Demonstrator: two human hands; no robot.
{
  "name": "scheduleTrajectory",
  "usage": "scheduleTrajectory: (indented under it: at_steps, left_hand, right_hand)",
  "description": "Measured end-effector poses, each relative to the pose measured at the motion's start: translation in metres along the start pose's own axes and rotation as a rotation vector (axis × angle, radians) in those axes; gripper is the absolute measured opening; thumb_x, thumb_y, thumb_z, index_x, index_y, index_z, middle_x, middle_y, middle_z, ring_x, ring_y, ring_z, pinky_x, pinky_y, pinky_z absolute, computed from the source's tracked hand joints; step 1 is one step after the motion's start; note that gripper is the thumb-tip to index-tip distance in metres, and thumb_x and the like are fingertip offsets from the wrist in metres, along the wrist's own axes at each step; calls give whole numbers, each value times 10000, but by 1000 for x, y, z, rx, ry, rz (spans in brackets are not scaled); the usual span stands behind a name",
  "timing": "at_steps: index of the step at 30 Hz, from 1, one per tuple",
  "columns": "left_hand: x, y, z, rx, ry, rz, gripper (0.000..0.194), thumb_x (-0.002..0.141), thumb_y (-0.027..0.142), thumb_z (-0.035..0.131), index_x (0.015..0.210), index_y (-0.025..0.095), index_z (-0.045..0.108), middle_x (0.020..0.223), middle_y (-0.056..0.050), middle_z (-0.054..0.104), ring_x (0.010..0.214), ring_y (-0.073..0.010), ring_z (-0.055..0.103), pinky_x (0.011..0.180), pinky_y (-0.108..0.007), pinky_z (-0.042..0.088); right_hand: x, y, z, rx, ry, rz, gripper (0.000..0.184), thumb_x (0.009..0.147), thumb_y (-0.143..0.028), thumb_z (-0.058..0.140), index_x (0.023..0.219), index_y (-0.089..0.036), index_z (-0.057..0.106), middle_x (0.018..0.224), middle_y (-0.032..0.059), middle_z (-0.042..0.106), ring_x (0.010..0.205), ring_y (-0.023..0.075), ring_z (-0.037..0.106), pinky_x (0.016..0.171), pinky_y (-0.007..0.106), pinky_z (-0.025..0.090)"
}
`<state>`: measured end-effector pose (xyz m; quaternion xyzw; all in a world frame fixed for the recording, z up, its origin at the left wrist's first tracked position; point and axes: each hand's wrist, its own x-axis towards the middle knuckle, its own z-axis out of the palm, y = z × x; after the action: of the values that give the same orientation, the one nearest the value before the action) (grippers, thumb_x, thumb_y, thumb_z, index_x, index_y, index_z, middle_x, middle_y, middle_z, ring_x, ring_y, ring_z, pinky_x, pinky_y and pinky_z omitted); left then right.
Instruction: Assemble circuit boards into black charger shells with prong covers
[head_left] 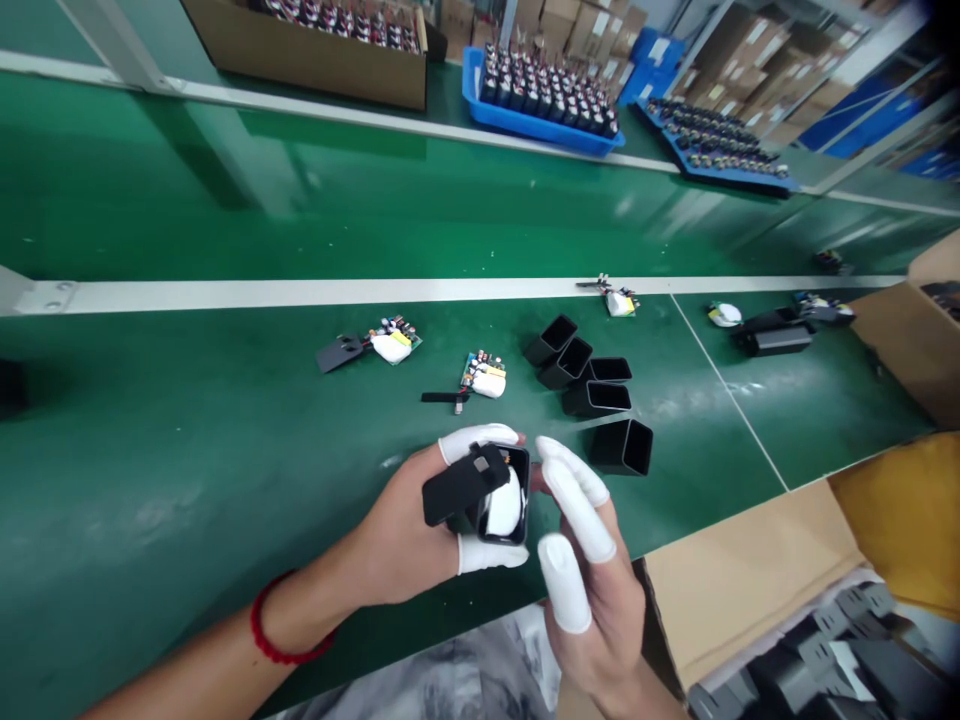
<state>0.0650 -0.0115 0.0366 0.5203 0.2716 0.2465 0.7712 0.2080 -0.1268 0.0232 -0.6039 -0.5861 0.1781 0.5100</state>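
Note:
My left hand [420, 520], with white finger cots on the thumb and a finger, grips a black plastic housing [525, 500] whose open end faces me. Inside it sits a circuit board with a white pad [504, 503]. A black end cap [465, 485] hangs over the opening on the left. Just right of the housing, my right hand [585, 560] has its white-tipped fingers apart and holds nothing. Beyond the hands lie two circuit boards with white pads, one [484, 375] nearer and one [394, 342] farther left. Several open black housings [622, 447] stand to the right.
A cardboard box [757, 580] of dark plastic parts is at the lower right. More boards and housings [776, 340] lie on the green bench [187, 450] at right. A shelf behind holds a blue tray [540, 125] and a carton [322, 55].

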Motion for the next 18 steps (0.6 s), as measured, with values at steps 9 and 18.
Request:
scheduleTrajectory:
  at_steps: [9, 18]
  left_hand:
    - [-8, -1, 7, 505, 183, 208, 458, 745, 106, 676, 1190, 196, 610, 1222, -96, 677, 1094, -258, 678, 978, -379, 547]
    - [-7, -1, 8, 518, 239, 181, 426, 761, 268, 743, 1159, 182, 619, 1177, -110, 690, 1058, -278, 694, 985, -430, 557]
  right_hand:
    - [-13, -1, 5, -224, -83, -156, 649, 894, -137, 543, 1518, -213, 381, 1534, 161, 363, 1314, 360, 489, 1009, 535, 516]
    - [-12, 4, -8, -337, -121, -183, 616, 957, -233, 480, 1550, -195, 315, 1586, 144, 310, 1374, 348, 446, 1069, 494, 493]
